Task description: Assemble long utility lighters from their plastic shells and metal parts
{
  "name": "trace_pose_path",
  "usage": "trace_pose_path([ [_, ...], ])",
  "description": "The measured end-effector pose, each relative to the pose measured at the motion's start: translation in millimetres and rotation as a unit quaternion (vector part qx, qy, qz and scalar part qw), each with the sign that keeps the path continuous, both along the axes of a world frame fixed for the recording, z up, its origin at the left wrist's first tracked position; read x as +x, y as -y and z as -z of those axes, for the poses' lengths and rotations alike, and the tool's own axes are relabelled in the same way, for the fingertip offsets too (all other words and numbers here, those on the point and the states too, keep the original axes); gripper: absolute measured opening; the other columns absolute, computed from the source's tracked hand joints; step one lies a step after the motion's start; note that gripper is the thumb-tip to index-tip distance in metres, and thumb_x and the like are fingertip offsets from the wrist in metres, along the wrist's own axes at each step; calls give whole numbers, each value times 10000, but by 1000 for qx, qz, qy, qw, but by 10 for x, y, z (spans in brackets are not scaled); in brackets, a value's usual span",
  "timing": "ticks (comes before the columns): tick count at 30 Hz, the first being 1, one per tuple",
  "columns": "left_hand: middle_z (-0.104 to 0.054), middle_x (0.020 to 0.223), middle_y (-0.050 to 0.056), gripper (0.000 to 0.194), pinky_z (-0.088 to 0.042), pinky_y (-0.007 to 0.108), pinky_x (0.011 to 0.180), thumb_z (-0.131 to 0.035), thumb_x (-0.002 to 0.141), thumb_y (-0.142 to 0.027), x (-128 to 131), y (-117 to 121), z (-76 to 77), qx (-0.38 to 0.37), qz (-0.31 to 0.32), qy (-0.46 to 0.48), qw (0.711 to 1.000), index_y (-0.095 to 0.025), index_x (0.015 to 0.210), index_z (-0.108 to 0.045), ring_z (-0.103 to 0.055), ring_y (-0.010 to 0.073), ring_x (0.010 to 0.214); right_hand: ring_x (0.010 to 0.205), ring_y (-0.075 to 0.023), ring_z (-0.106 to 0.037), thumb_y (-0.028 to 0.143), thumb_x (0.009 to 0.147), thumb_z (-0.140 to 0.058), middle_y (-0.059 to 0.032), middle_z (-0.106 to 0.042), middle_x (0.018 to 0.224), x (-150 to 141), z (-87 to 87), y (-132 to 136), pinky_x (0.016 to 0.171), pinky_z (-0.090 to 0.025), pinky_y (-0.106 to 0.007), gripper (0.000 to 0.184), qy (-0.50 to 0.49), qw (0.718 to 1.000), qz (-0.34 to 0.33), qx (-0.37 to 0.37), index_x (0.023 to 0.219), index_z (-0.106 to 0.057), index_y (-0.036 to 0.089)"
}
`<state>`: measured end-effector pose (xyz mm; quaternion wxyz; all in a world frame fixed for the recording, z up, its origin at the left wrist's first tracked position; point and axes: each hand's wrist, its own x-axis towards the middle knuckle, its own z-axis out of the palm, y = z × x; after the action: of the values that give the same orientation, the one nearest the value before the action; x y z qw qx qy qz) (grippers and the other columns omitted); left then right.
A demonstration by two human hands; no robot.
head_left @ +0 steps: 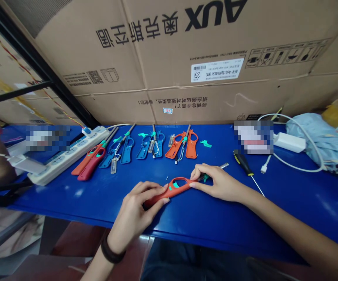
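Between my hands is a red-orange long-nosed gas lighter [173, 190] with a green trigger, lying slanted just over the table's near part. My left hand [142, 207] is closed around its handle end. At the neck by the finger loop, my right hand [215, 181] pinches the lighter, partly covering the green collar and metal tube [224, 166]. Behind them lie taken-apart lighters: an orange pair of shell halves [191, 145] with its tube and clear fuel tank, and blue shell halves [127, 151] in two groups. A loose green trigger [206, 143] lies right of the orange parts.
Two whole red lighters [91, 162] lie beside a white power strip [69, 154] on the left. At right are a black-and-yellow screwdriver [243, 163], a white charger [289, 142] with cable, and a pale blue plastic bag [309, 134]. A large cardboard sheet [122, 74] stands behind the blue table [92, 203].
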<state>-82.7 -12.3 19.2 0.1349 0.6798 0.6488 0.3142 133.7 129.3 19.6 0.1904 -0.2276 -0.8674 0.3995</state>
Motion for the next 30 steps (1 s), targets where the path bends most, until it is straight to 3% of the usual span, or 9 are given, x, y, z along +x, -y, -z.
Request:
trace_pose_path([
  [6,-671,921,27,295,-503,283,721,-673,753,-430,-3,-92,-63,-64,-9,31,997,-275,1002,-703,-635,174,826,872,-171,-566,292,853,-575,-30,-611,936,11,1,-11,792,-444,-330,156,-13,1000,-19,-1,750,-499,203],
  [13,-711,945,35,338,-488,308,716,-622,776,-435,19,-185,-167,-116,-43,-73,990,-223,1037,-652,-670,228,837,910,-163,-558,190,834,-583,-35,-560,981,35,15,7,829,-439,-327,94,6,999,-24,23,754,-535,198],
  [17,-716,968,33,340,-485,282,717,-621,774,-452,-15,-220,-215,-121,-2,-75,990,-225,1026,-649,-672,228,864,883,-166,-580,217,821,-612,-28,-590,933,49,30,-8,800,-460,-323,97,-6,1000,-9,18,778,-527,201],
  [22,-715,902,-1,302,-489,246,688,-637,767,-462,-22,-185,-130,-79,-15,-51,995,-244,975,-664,-674,183,793,878,-166,-621,290,794,-656,-32,-648,971,66,5,-31,795,-493,-323,211,-14,1000,9,-25,953,-547,208],
  [26,-718,901,5,286,-504,243,701,-641,776,-438,-16,-143,-6,-11,-33,-44,998,-241,981,-671,-676,181,794,960,-190,-596,307,858,-588,-39,-658,1027,93,-13,-48,843,-462,-341,216,13,996,-17,91,1063,-621,248],
  [30,-717,874,19,268,-509,243,686,-617,802,-422,-29,-142,9,-7,-17,-45,999,-234,983,-676,-677,185,771,916,-194,-590,372,844,-599,-31,-650,982,122,11,-88,779,-464,-316,290,42,986,-11,159,1122,-645,303],
])
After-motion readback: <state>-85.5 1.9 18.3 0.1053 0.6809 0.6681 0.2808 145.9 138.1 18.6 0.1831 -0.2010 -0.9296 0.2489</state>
